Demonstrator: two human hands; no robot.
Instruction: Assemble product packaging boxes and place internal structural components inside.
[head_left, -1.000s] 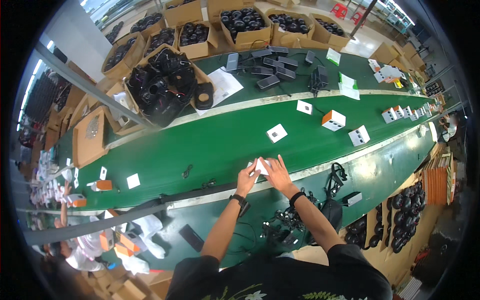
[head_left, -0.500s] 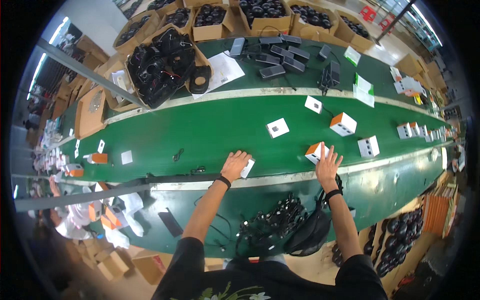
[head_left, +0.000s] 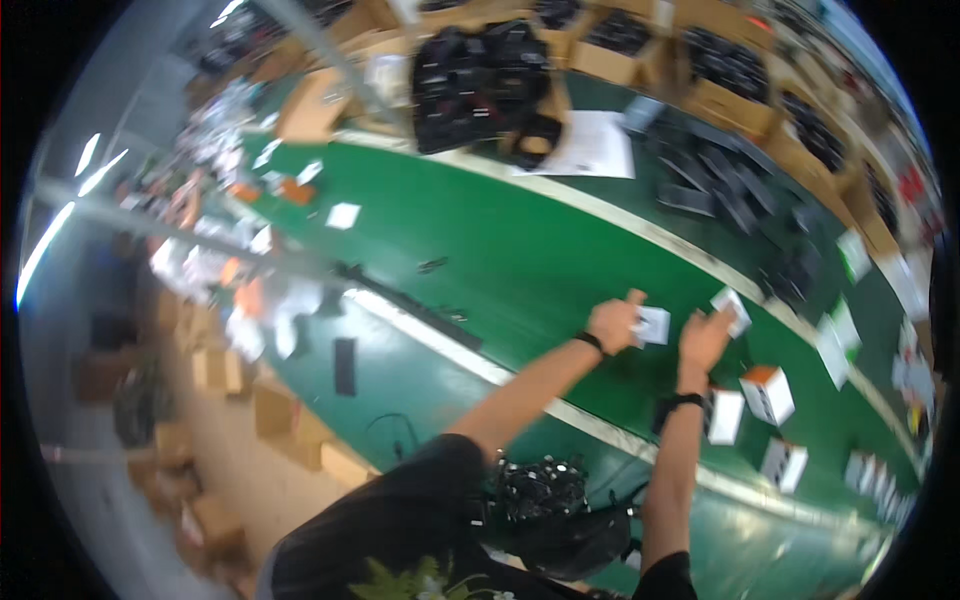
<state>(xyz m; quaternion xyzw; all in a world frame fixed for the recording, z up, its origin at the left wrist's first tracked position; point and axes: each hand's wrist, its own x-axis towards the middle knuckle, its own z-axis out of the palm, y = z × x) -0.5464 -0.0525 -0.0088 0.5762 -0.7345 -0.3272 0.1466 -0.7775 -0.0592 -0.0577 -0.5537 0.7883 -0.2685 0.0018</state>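
My left hand (head_left: 613, 323) is closed at the left edge of a white square card (head_left: 655, 326) with a small dark print, its thumb pointing up. To its right, my right hand (head_left: 706, 340) has its fingers on a second white card (head_left: 736, 312), which is tilted over the green belt. Motion blur softens both hands, and the fingertips are partly hidden. Just right of my right wrist stands a small white box (head_left: 725, 416). Beside it are a white and orange box (head_left: 768, 395) and another white box (head_left: 784, 465).
The green conveyor belt (head_left: 490, 235) runs across the scene. Beyond it lie black power adapters (head_left: 715, 175), a carton of black parts (head_left: 480, 85) and white papers (head_left: 590, 145). On the near bench sit tangled cables (head_left: 545, 488) and a black bag (head_left: 565, 540). A metal post (head_left: 335, 60) stands at the left.
The view has swung and tilted. My left hand has left a small white item for a printed card. My right hand has gone from an orange and white box to the other card.
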